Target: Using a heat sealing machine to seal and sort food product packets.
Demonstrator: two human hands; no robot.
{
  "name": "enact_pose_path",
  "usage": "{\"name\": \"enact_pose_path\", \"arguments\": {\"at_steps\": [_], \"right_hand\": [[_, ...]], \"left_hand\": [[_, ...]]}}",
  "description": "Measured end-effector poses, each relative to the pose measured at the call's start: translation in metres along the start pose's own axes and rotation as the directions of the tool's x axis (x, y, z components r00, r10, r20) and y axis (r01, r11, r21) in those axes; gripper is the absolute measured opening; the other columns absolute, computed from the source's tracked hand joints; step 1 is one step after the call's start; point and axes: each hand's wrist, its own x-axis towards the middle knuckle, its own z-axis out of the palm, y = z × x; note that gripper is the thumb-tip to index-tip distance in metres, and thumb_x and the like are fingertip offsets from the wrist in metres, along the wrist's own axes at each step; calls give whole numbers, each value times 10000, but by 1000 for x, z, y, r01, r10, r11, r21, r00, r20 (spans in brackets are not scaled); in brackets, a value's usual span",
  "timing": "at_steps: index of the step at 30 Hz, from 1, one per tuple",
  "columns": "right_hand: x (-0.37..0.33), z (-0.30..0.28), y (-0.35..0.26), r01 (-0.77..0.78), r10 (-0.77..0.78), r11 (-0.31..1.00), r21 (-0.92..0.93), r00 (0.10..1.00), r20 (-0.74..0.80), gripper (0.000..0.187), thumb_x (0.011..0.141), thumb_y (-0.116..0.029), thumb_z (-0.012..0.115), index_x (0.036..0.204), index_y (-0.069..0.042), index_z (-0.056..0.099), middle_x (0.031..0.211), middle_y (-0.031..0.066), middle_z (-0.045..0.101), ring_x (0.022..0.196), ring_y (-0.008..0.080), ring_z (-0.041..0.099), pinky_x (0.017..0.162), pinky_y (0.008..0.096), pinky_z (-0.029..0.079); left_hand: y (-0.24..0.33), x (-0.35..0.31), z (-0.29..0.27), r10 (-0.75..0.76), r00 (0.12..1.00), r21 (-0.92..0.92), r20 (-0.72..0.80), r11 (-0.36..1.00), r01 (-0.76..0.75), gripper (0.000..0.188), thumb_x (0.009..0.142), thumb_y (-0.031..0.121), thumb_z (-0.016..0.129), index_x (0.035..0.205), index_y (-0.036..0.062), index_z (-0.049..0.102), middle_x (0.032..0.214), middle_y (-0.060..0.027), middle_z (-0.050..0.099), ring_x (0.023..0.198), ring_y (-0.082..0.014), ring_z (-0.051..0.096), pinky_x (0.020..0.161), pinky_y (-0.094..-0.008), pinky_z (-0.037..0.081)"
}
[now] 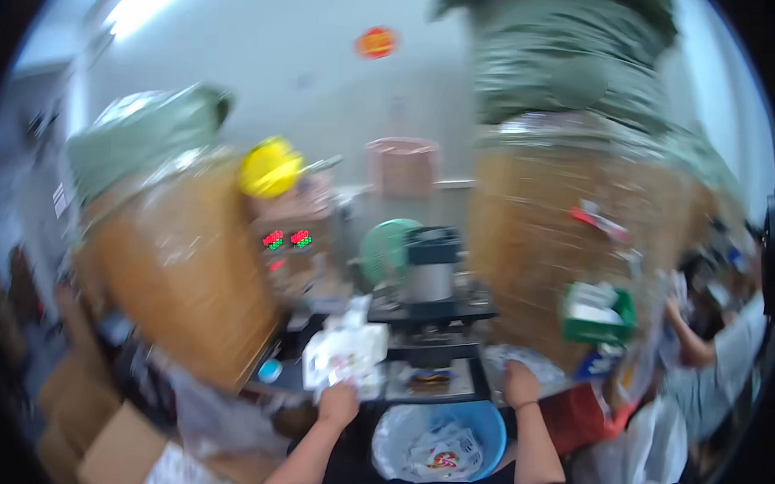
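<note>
The picture is blurred by motion. My left hand (339,401) is closed at the lower edge of some white printed sheets (345,353), which lie left of a dark press-like machine (431,273). On the machine's front bed a dark brown and gold plate (430,380) shows. To the right of that bed is my right hand (521,385), beside a clear plastic wrap (527,361); its fingers are too smeared to read. Below the bed, between my forearms, sits a light blue basin (502,434) with white printed pieces (445,453) in it.
Tall wrapped cardboard boxes stand left (182,269) and right (541,247). A control box (289,260) with lit displays is behind the sheets, near a green fan-like disc (387,252). A green bin (602,316) hangs right. Another person's arm (693,338) is at the far right.
</note>
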Motion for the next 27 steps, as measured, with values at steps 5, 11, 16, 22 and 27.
{"name": "enact_pose_path", "arguments": {"at_steps": [5,11,16,22,27], "right_hand": [[-4,5,18,48,-46,999,25,997,-54,297,867,-119,572,1139,-27,648,1118,212,668,1050,400,627,907,465,496],[2,11,35,130,-131,990,52,991,26,272,958,-130,519,1178,5,604,1139,226,656,1061,404,618,913,444,480],[5,6,15,105,-107,994,30,991,75,280,1005,-149,495,1212,19,582,1164,231,645,1084,394,612,927,427,476],[5,8,22,118,-119,993,29,992,50,296,1011,-168,511,1216,24,604,1190,210,651,1109,377,615,949,410,477],[-1,-1,22,91,-90,996,-11,993,72,293,1012,-168,513,1214,27,598,1178,212,650,1100,380,614,946,413,476]], "left_hand": [[-1,-12,-7,-32,995,-270,-95,963,5,144,823,101,566,873,39,687,911,-194,683,898,-375,666,812,-484,525],[48,-99,-17,35,992,-757,125,650,73,194,921,192,590,971,43,704,979,-157,685,933,-310,654,841,-401,509],[102,-158,-3,600,745,-945,290,301,125,195,939,211,644,941,17,659,782,-121,645,736,-210,600,715,-369,477],[115,-139,-15,722,640,-952,261,302,48,151,959,156,596,948,7,607,889,-171,641,856,-355,625,765,-420,474],[135,-132,-11,665,656,-924,358,352,147,245,996,236,555,942,6,619,892,-190,658,852,-358,641,763,-421,487]]}}
